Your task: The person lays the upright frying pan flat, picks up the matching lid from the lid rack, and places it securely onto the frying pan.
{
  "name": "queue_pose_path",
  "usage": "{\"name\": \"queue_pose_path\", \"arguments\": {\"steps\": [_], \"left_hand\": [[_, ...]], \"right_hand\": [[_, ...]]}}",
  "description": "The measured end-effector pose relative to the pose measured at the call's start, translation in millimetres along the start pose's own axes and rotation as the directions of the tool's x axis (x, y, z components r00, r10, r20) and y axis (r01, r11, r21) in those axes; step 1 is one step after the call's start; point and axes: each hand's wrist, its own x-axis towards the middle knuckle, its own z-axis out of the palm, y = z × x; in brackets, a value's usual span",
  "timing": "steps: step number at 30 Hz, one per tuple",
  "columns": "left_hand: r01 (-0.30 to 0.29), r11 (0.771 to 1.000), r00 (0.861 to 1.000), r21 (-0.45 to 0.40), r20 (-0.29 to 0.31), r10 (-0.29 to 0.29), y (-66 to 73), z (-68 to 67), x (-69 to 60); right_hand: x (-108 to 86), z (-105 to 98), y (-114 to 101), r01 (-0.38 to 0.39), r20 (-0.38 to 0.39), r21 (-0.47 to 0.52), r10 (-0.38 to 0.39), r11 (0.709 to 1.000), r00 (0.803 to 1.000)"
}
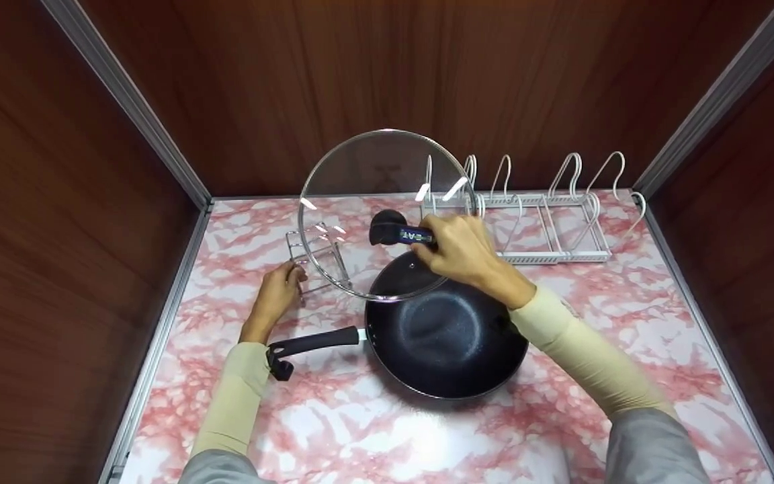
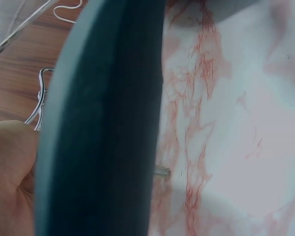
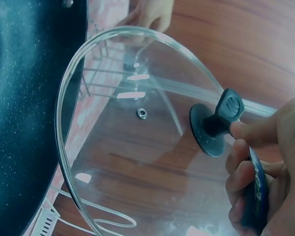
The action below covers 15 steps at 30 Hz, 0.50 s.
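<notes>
My right hand [image 1: 461, 249] grips the black handle [image 1: 387, 227] of a clear glass lid [image 1: 360, 171]. The lid is tilted up, with its metal rim over the far side of a black wok [image 1: 441, 336]. In the right wrist view, fingers curl round the handle [image 3: 255, 191]. My left hand [image 1: 279, 292] holds the near-left end of a small wire stand [image 1: 342, 263], partly seen through the lid. Across the left wrist view runs the wok's dark handle [image 2: 98, 123], which hides most of that hand [image 2: 10, 172]. In the head view, this handle [image 1: 320, 341] points left, near the left wrist.
A white wire rack [image 1: 528, 257] with upright loops stands at the back right, partly behind the lid and right hand. Brown wood-grain panels [image 1: 387, 67] with grey metal edging enclose the red-and-white marbled tabletop [image 1: 642, 349] at the back and both sides.
</notes>
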Motion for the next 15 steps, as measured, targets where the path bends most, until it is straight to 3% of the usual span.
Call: {"name": "queue_pose_path", "arguments": {"steps": [15], "left_hand": [[0.038, 0.999, 0.999, -0.017, 0.029, -0.038, -1.4, -0.5, 1.0]], "right_hand": [[-5.4, 3.0, 5.5, 0.015, -0.079, -0.026, -0.017, 1.000, 0.997]]}}
